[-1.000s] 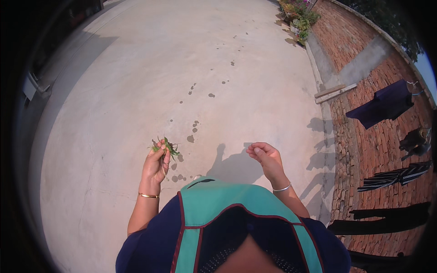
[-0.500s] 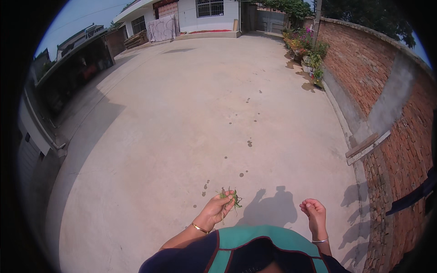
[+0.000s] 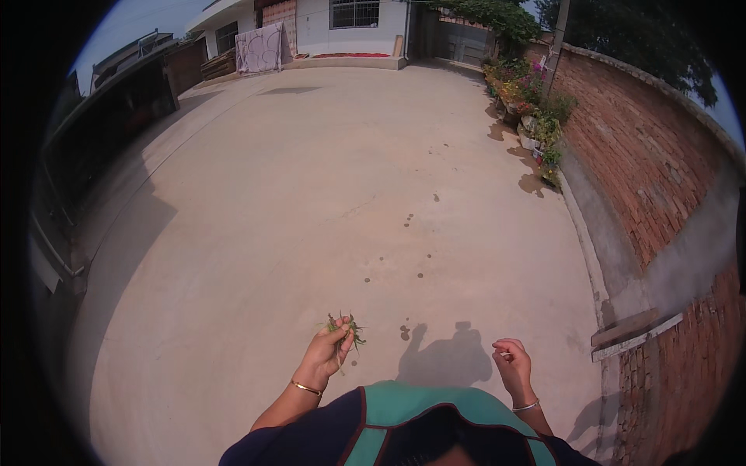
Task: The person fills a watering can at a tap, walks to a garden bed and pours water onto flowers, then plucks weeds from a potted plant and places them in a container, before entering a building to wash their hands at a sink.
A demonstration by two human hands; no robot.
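Observation:
In my left hand point(image 3: 325, 347) is a small bunch of green weeds point(image 3: 356, 330), pinched between thumb and fingers. Its leaves stick out past my fingertips, and pale stems or roots hang below. A gold-coloured bangle point(image 3: 307, 387) circles that wrist. My right hand point(image 3: 514, 365) is raised on the other side of my body, well apart from the left. Its fingers are loosely bent, with a gap to the thumb, and I see nothing in them. A silver-coloured bangle point(image 3: 526, 405) is on this wrist.
A pale concrete yard point(image 3: 256, 210) spreads ahead, with dark wet spots. Along the right runs a brick wall point(image 3: 622, 140) with potted plants point(image 3: 536, 116) at its foot and a wooden plank point(image 3: 624, 328) nearer me. Beyond stand a white house point(image 3: 311, 35) and a gate point(image 3: 462, 40).
The plants, plank and wet spots have come closer as I move forward across the yard. Both hands have shifted a little left in view; the weeds stay in my left hand.

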